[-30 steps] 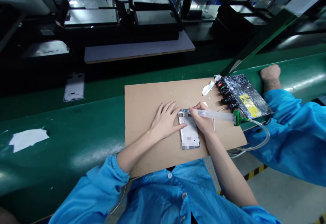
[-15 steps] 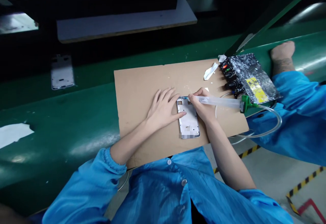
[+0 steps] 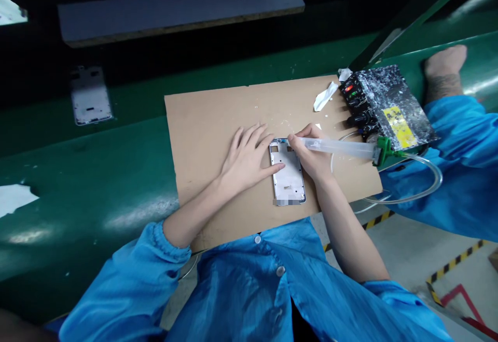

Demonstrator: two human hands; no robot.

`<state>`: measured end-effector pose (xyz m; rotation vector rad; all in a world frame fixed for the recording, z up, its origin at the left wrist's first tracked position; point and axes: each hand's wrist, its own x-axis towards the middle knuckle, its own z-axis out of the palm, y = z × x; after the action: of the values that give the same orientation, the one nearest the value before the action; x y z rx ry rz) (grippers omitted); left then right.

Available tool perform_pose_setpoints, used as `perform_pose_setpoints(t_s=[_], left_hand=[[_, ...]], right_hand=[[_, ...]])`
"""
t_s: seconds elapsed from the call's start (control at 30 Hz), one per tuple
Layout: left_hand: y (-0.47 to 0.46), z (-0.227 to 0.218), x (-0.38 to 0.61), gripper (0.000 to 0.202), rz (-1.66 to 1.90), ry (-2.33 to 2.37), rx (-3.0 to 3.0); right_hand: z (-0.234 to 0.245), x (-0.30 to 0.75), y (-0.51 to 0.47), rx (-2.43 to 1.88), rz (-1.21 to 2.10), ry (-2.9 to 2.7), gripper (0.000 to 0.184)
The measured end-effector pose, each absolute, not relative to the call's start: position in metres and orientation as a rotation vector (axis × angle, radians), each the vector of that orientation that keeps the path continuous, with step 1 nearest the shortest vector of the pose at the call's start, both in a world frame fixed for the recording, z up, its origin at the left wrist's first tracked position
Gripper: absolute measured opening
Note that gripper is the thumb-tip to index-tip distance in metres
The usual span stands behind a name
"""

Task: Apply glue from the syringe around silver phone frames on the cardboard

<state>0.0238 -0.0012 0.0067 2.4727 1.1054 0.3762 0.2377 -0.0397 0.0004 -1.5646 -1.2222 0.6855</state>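
A silver phone frame (image 3: 288, 177) lies flat on a brown cardboard sheet (image 3: 206, 124). My left hand (image 3: 246, 158) rests flat beside it, fingers spread, the thumb pressing the frame's left edge. My right hand (image 3: 311, 156) grips a clear glue syringe (image 3: 342, 148) like a pen, its tip at the frame's top right corner. A green cap and a clear hose (image 3: 424, 186) trail from the syringe's back end.
A spattered black dispenser box (image 3: 389, 104) with knobs and lights sits at the cardboard's right edge. Another person's blue sleeve (image 3: 462, 155) and hand (image 3: 443, 67) lie on the green belt (image 3: 78, 186). A second phone frame (image 3: 90, 95) lies far left. A white scrap (image 3: 324, 95) sits near the box.
The camera has tilted down, so everything has shifted up in view. My hands stay on the frame and the syringe tip remains near its top edge.
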Motion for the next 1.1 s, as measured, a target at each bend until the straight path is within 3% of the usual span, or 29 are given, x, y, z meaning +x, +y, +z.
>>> perform_pose_setpoints(t_s=[1.1], left_hand=[[-0.0017, 0.0064, 0.0231, 0.074, 0.373, 1.091, 2.455]], right_hand=[[-0.0029, 0.2435, -0.0395, -1.591, 0.638, -1.274, 0.034]])
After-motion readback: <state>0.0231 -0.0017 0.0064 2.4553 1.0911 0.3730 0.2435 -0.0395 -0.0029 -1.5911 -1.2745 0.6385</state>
